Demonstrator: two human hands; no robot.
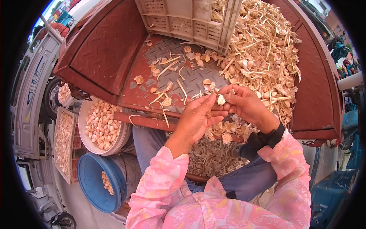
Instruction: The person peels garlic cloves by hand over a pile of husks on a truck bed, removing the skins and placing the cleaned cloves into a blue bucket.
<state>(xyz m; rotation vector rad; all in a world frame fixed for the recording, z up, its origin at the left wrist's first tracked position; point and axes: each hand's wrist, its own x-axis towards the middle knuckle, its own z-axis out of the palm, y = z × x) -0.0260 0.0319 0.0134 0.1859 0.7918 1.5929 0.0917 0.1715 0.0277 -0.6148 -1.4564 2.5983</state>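
Both my hands meet above the front edge of the red metal cart bed. A pale garlic clove shows between them, at the fingertips of my right hand, whose thumb and fingers are pinched together. My left hand is turned palm up just left of it, fingers curled toward the clove; whether it grips anything is hidden. Under and behind the hands lie loose skins and dry stalks, with a big heap of garlic and husks to the right.
A plastic crate stands at the back of the bed. Left of the cart are a white bucket of cloves, a blue bucket with some cloves and a crate of garlic. Husks lie below, between my legs.
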